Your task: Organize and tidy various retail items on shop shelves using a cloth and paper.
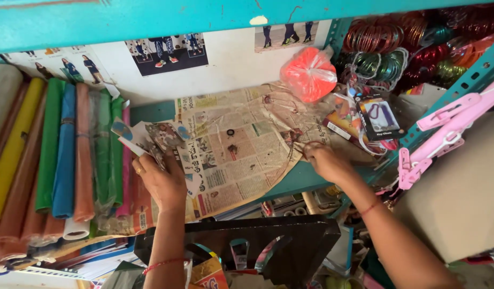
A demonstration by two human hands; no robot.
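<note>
Sorting the shelf (306, 179): left hand (161, 182) grips a fan of picture cards (150, 136) at the newspaper's (241, 155) left edge, right hand (324, 160) pinches its clear plastic cover (290, 120), probably needing lifting.

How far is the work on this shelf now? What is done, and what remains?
Done: the newspaper sheet already lies spread over the teal shelf. In hand: the left hand holds small printed cards, and the right hand presses the paper's edge. Left: packets and an orange bag lie piled at the right.
</note>
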